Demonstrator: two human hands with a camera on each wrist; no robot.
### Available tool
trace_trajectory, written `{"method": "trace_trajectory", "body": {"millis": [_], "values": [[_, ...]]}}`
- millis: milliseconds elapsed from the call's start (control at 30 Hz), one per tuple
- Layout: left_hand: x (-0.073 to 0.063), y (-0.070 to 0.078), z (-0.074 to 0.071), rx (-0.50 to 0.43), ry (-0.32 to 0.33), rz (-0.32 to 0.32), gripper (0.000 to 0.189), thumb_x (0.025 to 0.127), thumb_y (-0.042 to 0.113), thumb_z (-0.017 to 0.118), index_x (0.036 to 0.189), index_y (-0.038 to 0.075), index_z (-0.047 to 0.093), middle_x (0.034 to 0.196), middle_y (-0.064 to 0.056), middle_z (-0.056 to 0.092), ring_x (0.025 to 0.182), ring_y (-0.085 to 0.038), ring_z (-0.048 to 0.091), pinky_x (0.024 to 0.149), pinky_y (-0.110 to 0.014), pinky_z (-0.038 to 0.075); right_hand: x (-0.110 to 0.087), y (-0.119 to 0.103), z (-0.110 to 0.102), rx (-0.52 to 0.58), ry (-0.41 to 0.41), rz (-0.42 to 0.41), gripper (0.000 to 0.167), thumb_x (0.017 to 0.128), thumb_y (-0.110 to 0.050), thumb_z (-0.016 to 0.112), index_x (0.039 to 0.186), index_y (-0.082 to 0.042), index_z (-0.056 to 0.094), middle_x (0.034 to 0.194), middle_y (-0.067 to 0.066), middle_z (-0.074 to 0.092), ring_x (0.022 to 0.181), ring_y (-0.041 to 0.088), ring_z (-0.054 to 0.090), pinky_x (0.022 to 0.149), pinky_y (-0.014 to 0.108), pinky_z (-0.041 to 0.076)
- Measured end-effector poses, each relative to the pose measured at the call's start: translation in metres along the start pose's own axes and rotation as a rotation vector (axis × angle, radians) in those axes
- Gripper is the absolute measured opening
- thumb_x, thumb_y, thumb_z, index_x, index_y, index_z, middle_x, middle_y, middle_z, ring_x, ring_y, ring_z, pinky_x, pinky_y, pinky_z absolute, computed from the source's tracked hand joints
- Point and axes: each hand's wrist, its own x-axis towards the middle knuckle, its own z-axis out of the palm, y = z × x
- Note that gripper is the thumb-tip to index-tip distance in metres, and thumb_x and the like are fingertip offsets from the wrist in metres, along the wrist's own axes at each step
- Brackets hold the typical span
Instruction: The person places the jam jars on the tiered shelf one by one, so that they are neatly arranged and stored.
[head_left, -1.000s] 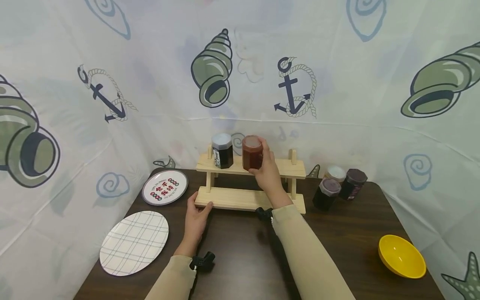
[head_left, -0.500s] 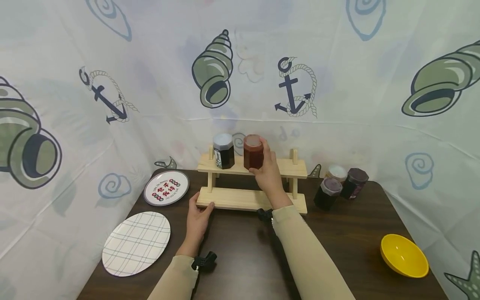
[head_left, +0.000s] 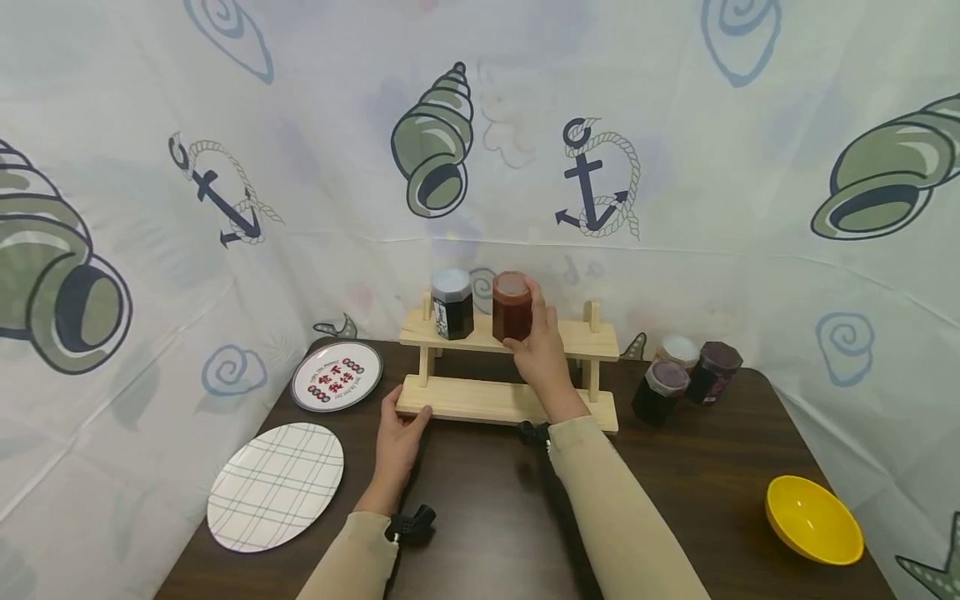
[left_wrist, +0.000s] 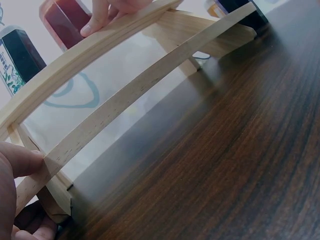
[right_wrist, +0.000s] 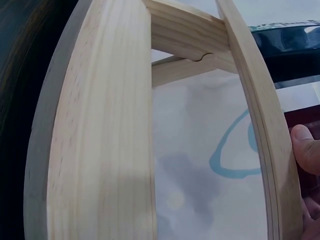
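On the upper board of a two-tier wooden rack (head_left: 480, 398) stands a dark jar (head_left: 453, 305) with a white lid. Beside it, to the right, is a red-brown jar (head_left: 512, 308) at the upper board. My right hand (head_left: 542, 354) grips this jar from its right side, thumb in front. At the lower board's left end, my left hand (head_left: 397, 442) holds the rack. In the left wrist view, the left thumb (left_wrist: 25, 159) lies over the lower board's edge, with other fingers beneath it. The right wrist view shows only part of the red-brown jar (right_wrist: 306, 116).
Right of the rack, a purple-lidded jar (head_left: 660, 392), a white-lidded jar (head_left: 677, 350) and another dark jar (head_left: 712, 372) stand close together. A yellow bowl (head_left: 813, 521) sits at the right edge. Leftward lie a plate with red lettering (head_left: 337, 377) and a checked plate (head_left: 276, 487).
The whole head view shifts slightly to the right. Both hands keep their holds, and the red-brown jar stays at nearly the same place on the rack.
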Motion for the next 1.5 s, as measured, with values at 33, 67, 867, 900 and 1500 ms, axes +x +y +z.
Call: {"method": "trace_trajectory", "body": {"millis": [33, 67, 867, 900, 1500], "values": [[0.0, -0.001, 0.0, 0.004, -0.001, -0.003, 0.079, 0.104, 0.011, 0.075, 0.169, 0.004, 0.029, 0.173, -0.023, 0.036, 0.158, -0.033, 0.039, 0.119, -0.029, 0.043, -0.001, 0.001, 0.0, -0.003, 0.003, 0.0, 0.122, 0.092, -0.014, 0.089, 0.168, -0.06, 0.005, 0.146, 0.021, 0.047, 0.096, 0.035, 0.064, 0.092, 0.059, 0.058], [-0.001, -0.001, 0.0, 0.009, -0.002, -0.007, 0.08, 0.104, 0.011, 0.075, 0.169, 0.004, 0.029, 0.173, -0.023, 0.036, 0.157, -0.033, 0.04, 0.114, -0.022, 0.044, -0.002, 0.002, -0.001, -0.008, 0.005, 0.001, 0.122, 0.092, -0.014, 0.089, 0.168, -0.06, 0.005, 0.146, 0.021, 0.047, 0.097, 0.035, 0.064, 0.093, 0.059, 0.058], [-0.013, 0.003, 0.007, 0.009, 0.001, -0.023, 0.084, 0.103, 0.013, 0.077, 0.17, 0.004, 0.027, 0.173, -0.025, 0.036, 0.157, -0.036, 0.042, 0.123, -0.052, 0.041, -0.045, 0.007, -0.026, 0.123, -0.025, 0.021, 0.107, 0.101, -0.013, 0.08, 0.175, -0.033, 0.006, 0.156, 0.02, 0.047, 0.151, 0.038, 0.051, 0.125, 0.052, 0.044], [-0.013, 0.003, 0.007, 0.014, 0.002, -0.021, 0.084, 0.103, 0.014, 0.077, 0.17, 0.004, 0.027, 0.173, -0.024, 0.036, 0.157, -0.036, 0.042, 0.123, -0.051, 0.041, -0.049, 0.007, -0.028, 0.124, -0.016, 0.025, 0.105, 0.101, -0.012, 0.08, 0.175, -0.032, 0.008, 0.156, 0.02, 0.047, 0.15, 0.038, 0.051, 0.125, 0.052, 0.044], [-0.001, 0.003, 0.002, 0.017, 0.013, -0.001, 0.082, 0.103, 0.012, 0.076, 0.169, 0.002, 0.027, 0.173, -0.025, 0.036, 0.158, -0.036, 0.039, 0.125, -0.059, 0.037, -0.086, 0.042, -0.081, 0.166, 0.566, -0.066, 0.073, 0.098, -0.003, 0.08, 0.159, -0.01, 0.041, 0.129, 0.018, 0.068, 0.126, 0.036, 0.065, 0.116, 0.025, 0.045]]}}
